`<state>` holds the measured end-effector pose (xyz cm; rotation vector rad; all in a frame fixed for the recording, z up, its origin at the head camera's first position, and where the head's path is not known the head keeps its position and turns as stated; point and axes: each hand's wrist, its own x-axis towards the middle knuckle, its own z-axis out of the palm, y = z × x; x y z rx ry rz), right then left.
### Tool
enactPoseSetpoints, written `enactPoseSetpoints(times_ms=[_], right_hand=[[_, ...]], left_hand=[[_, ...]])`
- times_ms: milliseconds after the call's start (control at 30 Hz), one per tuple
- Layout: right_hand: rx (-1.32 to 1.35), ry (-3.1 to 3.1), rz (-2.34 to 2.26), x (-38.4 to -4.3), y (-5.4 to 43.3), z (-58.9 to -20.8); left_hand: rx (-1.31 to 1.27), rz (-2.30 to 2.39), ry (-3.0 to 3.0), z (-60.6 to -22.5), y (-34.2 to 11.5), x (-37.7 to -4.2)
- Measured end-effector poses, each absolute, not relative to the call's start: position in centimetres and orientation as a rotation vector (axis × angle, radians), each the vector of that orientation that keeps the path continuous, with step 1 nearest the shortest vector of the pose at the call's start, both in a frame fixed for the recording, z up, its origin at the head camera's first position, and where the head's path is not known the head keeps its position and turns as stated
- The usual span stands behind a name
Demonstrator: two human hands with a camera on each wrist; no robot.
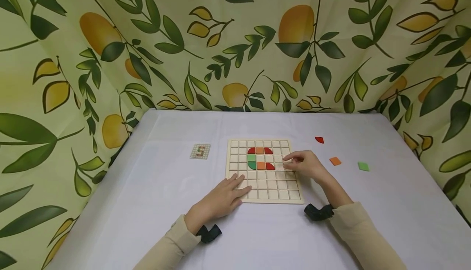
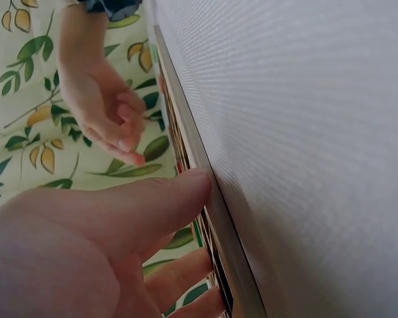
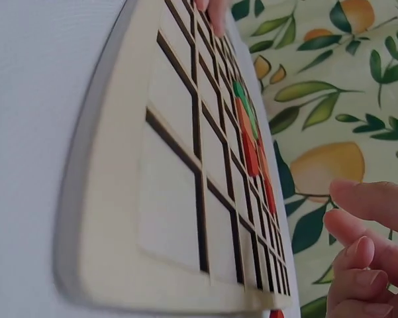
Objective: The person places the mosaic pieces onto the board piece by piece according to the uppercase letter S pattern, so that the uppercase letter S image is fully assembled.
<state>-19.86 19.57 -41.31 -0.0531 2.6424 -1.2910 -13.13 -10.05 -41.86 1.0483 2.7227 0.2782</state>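
Note:
A wooden grid board (image 1: 272,194) lies on the table. Red quarter-round tiles (image 1: 270,166), orange square tiles (image 1: 259,150), a light green square tile (image 1: 251,157) and a dark green quarter-round tile (image 1: 252,165) fill some of its cells. My left hand (image 1: 220,198) rests on the board's lower left corner with fingers spread; in the left wrist view the thumb (image 2: 179,195) touches its edge. Over the board's right side hovers my right hand (image 1: 305,164). Its thumb and index finger are apart, with nothing seen between them in the right wrist view (image 3: 367,252).
Left of the board lies a small pattern card (image 1: 200,151) with a coloured figure on a grid. To the right are a loose red quarter-round tile (image 1: 319,140), an orange square tile (image 1: 335,161) and a green square tile (image 1: 363,166). A leaf-patterned curtain (image 1: 235,57) stands behind the table.

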Motion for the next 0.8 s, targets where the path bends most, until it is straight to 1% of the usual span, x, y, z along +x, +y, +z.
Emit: enactPoseSetpoints(times_ms=[233, 567, 800], right_hand=[[0.008, 2.643, -1.308, -19.1, 21.3, -41.5], [0.007, 2.674, -1.328, -19.1, 23.2, -41.1], [0.094, 2.721, -1.286, -19.0, 24.9, -41.3]], left_hand=[[1.037, 0.297, 2.712, -41.8, -10.2, -13.1], [1.041, 0.344, 2.707, -41.3, -10.0, -13.1], [1.052, 0.321, 2.703, -41.5, -10.2, -13.1]])
